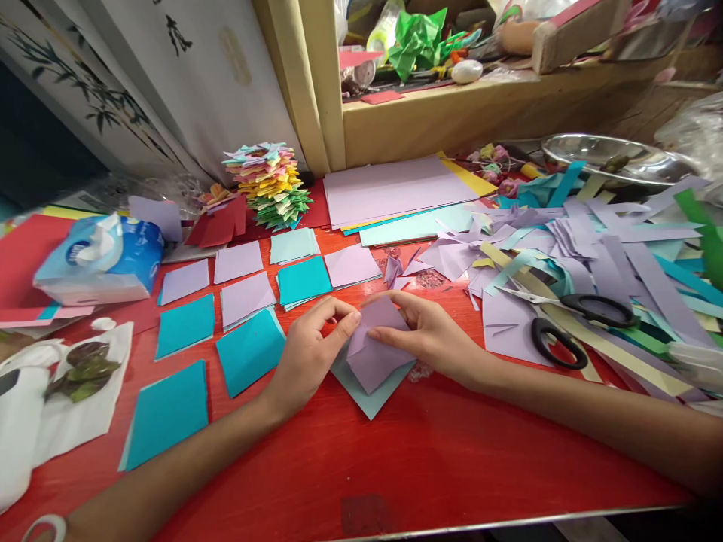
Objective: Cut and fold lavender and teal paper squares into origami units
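In the head view a creased purple paper is held between both hands, tilted above the red table. My left hand pinches its upper left edge between thumb and fingers. On the right side, my right hand grips the same sheet, thumb in front and fingers partly behind it. Under the purple paper lies a pale blue-green square, one corner pointing toward me. Small folded purple pieces lie just beyond my hands.
Stacks of teal squares and purple squares spread to the left, near a tissue pack. Black-handled scissors lie among paper strips at right. A colourful folded-paper tower and large purple sheets stand behind.
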Motion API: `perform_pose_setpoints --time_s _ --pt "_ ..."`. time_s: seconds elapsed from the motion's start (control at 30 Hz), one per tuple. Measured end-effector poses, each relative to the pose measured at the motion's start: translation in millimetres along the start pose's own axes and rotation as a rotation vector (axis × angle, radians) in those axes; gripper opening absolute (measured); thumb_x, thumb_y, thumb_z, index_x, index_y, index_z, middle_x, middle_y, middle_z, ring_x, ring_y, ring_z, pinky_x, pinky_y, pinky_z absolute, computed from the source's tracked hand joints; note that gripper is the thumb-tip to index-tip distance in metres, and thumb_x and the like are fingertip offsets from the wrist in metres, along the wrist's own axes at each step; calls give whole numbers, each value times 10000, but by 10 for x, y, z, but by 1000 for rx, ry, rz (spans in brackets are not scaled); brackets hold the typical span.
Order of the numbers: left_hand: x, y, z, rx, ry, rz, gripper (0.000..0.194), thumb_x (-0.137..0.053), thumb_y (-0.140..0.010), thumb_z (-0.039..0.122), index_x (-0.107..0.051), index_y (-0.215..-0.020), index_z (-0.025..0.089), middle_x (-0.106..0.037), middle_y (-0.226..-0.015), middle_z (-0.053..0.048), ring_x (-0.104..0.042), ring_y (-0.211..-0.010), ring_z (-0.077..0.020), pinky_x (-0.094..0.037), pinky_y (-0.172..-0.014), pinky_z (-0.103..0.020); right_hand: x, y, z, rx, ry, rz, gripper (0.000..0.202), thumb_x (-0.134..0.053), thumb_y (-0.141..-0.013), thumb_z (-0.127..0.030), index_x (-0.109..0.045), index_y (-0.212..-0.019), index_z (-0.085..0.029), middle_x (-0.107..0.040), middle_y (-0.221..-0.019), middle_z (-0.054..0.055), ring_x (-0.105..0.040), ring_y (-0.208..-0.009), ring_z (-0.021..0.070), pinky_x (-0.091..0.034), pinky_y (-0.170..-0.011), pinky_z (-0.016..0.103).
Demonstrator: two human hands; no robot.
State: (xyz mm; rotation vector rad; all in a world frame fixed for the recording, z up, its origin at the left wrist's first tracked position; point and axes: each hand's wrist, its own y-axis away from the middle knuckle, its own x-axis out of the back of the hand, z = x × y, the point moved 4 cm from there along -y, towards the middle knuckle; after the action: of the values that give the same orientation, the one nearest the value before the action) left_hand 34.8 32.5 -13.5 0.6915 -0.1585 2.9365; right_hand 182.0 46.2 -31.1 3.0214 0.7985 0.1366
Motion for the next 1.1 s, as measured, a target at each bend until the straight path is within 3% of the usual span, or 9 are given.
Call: perform_pose_setpoints --time_s 0.17,0.33,0.57,0.8,0.9,1.1 --pt "-20 -19 -22 6 -102 -21 234 -491 -828 402 -549 -735 196 -572 -752 10 -523 -725 -130 -409 -671 -232 60 -19 17 -1 -114 153 205 -590 -766 -323 -532 -882 -165 -593 -792 17 -554 -668 120 -438 -558 230" --pt "-11 -12 -9 -14 -131 15 177 -491 -834 367 -577 -823 213 -602 -866 -2 -533 -829 -148 -408 -750 -251 93 -43 57 -11 -151 211 212 -590 -761 -342 -531 -860 -165 -599 -781 20 -548 -644 121 -433 -534 232" --pt "-15 -20 -37 40 11 -3 209 -505 -826 393 -597 -875 212 -614 -895 2 -544 -829 -140 -428 -699 -221 24 -7 23 29 23 46 317 -544 -800 -295 -595 -1094 -187 -632 -898 37 -577 -748 148 -475 -614 253" --pt "-14 -45 -99 107 152 3 248 -551 -793 409 -639 -870 190 -643 -852 -15 -563 -773 -144 -452 -654 -223 32 55 -9 60 238 153 400 -411 -883 -362 -520 -1252 -253 -650 -881 22 -554 -648 134 -435 -521 244" --pt "-11 -48 -103 110 176 12 235 -566 -787 396 -648 -880 196 -650 -874 -16 -573 -796 -145 -460 -681 -224 21 61 -37 93 287 149 401 -393 -892 -310 -478 -1284 -290 -657 -995 -3 -594 -763 154 -473 -609 267" --pt "-2 -56 -111 94 195 27 276 -559 -791 393 -647 -960 192 -655 -961 -42 -581 -891 -173 -473 -757 -265 -2 58 -100 154 231 51 361 -389 -896 -265 -537 -1224 -286 -634 -1124 -19 -582 -1022 188 -473 -842 333"
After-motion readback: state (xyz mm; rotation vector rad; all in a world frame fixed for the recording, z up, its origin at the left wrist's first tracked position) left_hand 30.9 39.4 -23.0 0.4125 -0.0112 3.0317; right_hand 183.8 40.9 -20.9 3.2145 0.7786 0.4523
